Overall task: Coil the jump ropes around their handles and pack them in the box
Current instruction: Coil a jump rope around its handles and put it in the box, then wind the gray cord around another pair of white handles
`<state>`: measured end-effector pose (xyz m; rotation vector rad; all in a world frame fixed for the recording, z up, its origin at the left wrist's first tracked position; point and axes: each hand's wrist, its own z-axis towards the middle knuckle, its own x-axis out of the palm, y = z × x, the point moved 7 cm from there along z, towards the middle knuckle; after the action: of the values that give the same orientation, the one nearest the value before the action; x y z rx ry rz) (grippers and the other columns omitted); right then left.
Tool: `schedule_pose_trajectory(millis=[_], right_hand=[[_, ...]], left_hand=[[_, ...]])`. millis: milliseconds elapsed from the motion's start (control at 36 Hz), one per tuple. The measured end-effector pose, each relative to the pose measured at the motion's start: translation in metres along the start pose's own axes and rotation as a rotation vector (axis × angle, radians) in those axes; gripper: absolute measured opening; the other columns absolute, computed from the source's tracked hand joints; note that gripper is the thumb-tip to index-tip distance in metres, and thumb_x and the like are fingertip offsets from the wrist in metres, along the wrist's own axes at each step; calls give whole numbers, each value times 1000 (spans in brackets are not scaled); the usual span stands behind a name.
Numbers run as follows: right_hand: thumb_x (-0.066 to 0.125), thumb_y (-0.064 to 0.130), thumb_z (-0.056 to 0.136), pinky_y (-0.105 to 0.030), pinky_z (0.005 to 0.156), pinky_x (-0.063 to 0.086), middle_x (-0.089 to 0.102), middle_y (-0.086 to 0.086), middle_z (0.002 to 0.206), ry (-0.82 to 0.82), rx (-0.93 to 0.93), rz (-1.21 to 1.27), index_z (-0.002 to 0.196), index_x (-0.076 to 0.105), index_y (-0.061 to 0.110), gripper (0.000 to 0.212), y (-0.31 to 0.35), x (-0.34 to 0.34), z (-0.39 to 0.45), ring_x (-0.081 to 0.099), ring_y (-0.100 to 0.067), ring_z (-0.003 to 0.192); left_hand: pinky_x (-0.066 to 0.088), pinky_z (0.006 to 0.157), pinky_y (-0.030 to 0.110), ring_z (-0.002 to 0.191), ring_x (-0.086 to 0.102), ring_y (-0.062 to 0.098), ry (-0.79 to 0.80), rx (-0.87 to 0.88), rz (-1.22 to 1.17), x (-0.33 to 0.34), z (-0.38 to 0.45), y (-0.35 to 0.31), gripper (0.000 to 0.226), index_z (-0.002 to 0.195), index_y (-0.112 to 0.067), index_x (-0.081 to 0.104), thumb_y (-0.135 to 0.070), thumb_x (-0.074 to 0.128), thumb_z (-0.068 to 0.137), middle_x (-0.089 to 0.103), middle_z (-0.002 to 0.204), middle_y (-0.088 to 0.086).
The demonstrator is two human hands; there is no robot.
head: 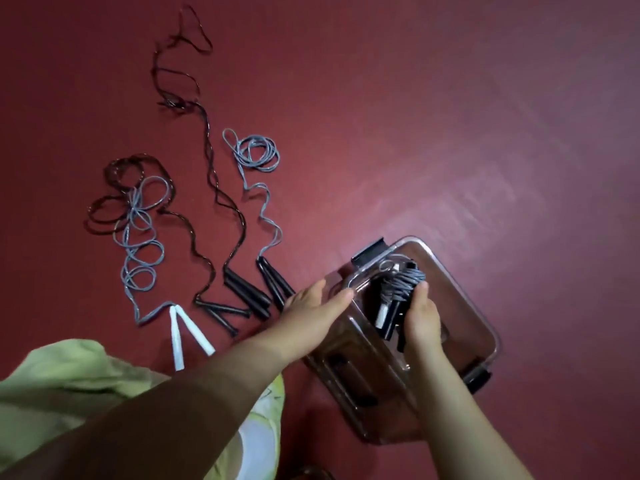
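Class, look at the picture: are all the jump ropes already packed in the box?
No: only one coiled rope sits in the box; the loose ropes lie uncoiled on the floor.

Maroon floor (415, 116), grey coiled rope (403, 280)

Box mouth: the clear box (460, 308) is open on top, but the coiled rope bundle (398, 289) and right hand (420, 318) fill its near-left part.
Left of box: left hand (313, 301), black handles (242, 299), white handles (188, 332) and loose ropes (145, 237) crowd the floor.
Right and beyond: bare red floor (485, 133).
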<state>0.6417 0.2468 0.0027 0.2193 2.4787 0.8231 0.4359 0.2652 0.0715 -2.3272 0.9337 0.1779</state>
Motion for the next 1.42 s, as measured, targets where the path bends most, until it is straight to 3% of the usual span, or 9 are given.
schedule_pose_trajectory(millis=[111,306,472,667,889,1111,1222,1333,1417], right_hand=[[28,60,94,-28,60,39,59,-17,94,-68,190,59,118,59,-3,74,-37,0,42,57,-29,82],[37,47,99,-44,104,40,52,-23,131,41,132,-9,134,40,-5,63,-25,35,47,51,-36,121],[36,56,95,-51,109,35,43,-19,143,91,210,73,146,26,3,74,-32,51,37,45,-36,128],[42,44,99,-44,113,31,42,-12,147,12,31,77,147,32,9,61,0,39,-13,42,-29,133],[43,32,101,-21,109,22,32,-3,154,318,-221,50,149,29,10,55,61,126,-97,32,-7,135],[46,35,99,-15,100,25,43,3,144,622,-372,-188,146,37,13,52,97,285,-161,38,-6,129],[47,38,99,-21,103,34,47,9,136,709,-381,-291,143,41,17,50,84,349,-175,44,-7,127],[48,40,98,-27,106,37,55,0,136,769,-394,-404,138,48,14,47,56,398,-179,50,-12,126],[51,37,98,-28,104,40,63,3,121,798,-384,-483,123,59,14,35,33,425,-175,56,-9,113]], left_hand=[[10,117,35,146,10,21,44,-57,12,7,10,14,73,151,-27,20,-63,37,90,20,157,3],[19,117,43,142,24,18,84,-65,-32,17,25,13,98,147,-34,27,-84,33,64,32,153,0],[19,117,42,142,25,18,91,-55,-57,10,31,13,103,147,-35,25,-87,28,58,33,153,-1],[15,118,39,145,17,19,99,28,48,-25,28,8,91,150,-32,21,-79,28,72,25,156,2],[17,116,32,143,21,21,42,171,323,-140,14,7,77,150,-29,21,-71,32,86,32,152,9],[20,117,39,142,26,21,-194,51,80,-271,-1,142,69,148,-32,25,-66,34,89,33,152,3],[21,114,26,136,37,17,-282,-38,-185,-278,-4,217,61,145,-25,36,-55,45,92,44,146,3],[27,114,35,131,44,16,-325,-137,-279,-267,0,284,93,138,-33,45,-81,30,59,52,139,-2],[27,114,32,132,43,15,-315,-191,-358,-253,8,325,78,141,-27,42,-73,37,78,49,142,0]])
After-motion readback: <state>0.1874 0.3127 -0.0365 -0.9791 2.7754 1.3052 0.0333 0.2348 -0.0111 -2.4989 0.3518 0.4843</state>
